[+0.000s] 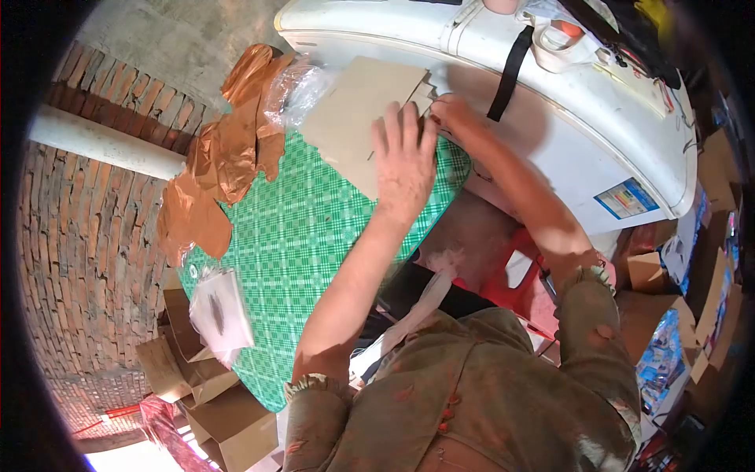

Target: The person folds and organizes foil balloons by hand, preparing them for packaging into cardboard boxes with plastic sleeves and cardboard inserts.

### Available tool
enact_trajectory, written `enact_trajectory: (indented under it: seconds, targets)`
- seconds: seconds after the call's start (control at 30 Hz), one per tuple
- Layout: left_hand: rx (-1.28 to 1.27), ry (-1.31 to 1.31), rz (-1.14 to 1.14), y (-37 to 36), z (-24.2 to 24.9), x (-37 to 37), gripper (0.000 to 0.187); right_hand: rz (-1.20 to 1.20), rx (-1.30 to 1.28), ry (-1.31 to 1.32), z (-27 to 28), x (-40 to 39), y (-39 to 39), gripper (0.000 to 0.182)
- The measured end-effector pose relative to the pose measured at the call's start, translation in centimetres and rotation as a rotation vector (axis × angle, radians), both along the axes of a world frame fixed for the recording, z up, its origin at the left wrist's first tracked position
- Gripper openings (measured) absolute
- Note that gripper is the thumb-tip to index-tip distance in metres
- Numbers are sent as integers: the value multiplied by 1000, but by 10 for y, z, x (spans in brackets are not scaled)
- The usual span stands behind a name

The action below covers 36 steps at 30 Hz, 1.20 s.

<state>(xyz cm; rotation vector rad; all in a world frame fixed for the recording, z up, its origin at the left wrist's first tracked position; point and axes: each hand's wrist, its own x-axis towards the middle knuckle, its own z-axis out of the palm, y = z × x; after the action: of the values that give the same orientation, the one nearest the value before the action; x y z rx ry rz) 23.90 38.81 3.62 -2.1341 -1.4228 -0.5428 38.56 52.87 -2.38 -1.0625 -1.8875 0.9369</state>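
A stack of beige cardboard sheets (346, 102) lies at the far end of the green checked tablecloth (275, 259). My left hand (405, 161) rests flat on the top sheet, its fingers stretched out. At the stack's right edge, where several layers fan out in steps, my right hand (452, 112) is closed with its fingertips at the sheet edges. Its fingers partly hide the spot it grips.
Crumpled copper-coloured foil (228, 141) and clear plastic wrap (295, 90) lie along the left side. A packet of white bags (220, 311) sits near the table's left edge. Behind stands a white chest freezer (550, 149). Cardboard boxes (212, 409) stand below left.
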Motion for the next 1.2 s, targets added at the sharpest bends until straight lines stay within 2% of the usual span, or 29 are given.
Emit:
enact_trajectory:
  seconds: [0.03, 0.07, 0.17, 0.23, 0.27, 0.33, 0.4, 0.47, 0.5, 0.6, 0.67, 0.8, 0.9, 0.97, 1.0, 1.03, 1.07, 1.1, 1.17, 1.2]
  targets:
    - [-16, 14, 65, 5, -1, -2, 58, 12, 66, -46, -3, 1, 0, 24]
    - [-80, 163, 160, 9, -7, -5, 68, -1, 46, -52, -3, 0, 3, 23]
    - [-87, 251, 246, 13, -10, -9, 70, 65, 27, -119, -38, 6, 41, 24]
    - [-64, 268, 245, 14, -10, -15, 75, -126, -699, 360, -18, 0, 14, 31]
    - [-52, 280, 240, 13, -10, -16, 76, -56, -783, 576, -11, -4, 9, 30]
    - [-45, 305, 239, 10, -12, -18, 79, 90, -941, 1012, -9, -9, 3, 43]
    - [-40, 326, 250, 12, -11, -17, 83, 199, -572, 845, -63, -20, 47, 50]
    - [-92, 236, 204, 8, 0, -14, 88, 255, -367, 660, -115, -32, 98, 60]
    - [-122, 191, 181, 4, 2, -14, 91, 259, -346, 566, -133, -37, 117, 65]
    - [-95, 195, 226, 5, 2, -15, 99, 273, -84, 431, -131, -41, 127, 78]
    - [-50, 217, 251, 8, -1, -19, 102, 268, -13, 376, -115, -39, 110, 82]
    - [-43, 235, 252, 7, -6, -21, 107, 172, -146, 158, -25, -7, 19, 85]
    - [-15, 228, 235, 6, -6, -23, 105, 193, -77, 216, -34, -4, 14, 83]
    - [-8, 225, 216, 3, -8, -23, 102, 131, -263, 367, -50, 0, 10, 66]
    - [-8, 227, 206, 3, -8, -23, 100, 41, -488, 449, -7, 0, -18, 56]
    - [-7, 227, 198, 4, -8, -23, 98, -51, -710, 527, 21, -1, -35, 57]
    - [-10, 239, 209, 4, -8, -23, 96, -26, -370, 357, -5, 8, -32, 55]
    - [-14, 250, 220, 3, -7, -21, 95, 0, -32, 185, -56, 26, -25, 54]
    - [-14, 257, 227, 4, -7, -20, 92, -59, 271, -4, -67, 37, -38, 52]
    - [-12, 253, 227, 5, -6, -21, 91, -141, 237, -20, -33, 38, -74, 50]
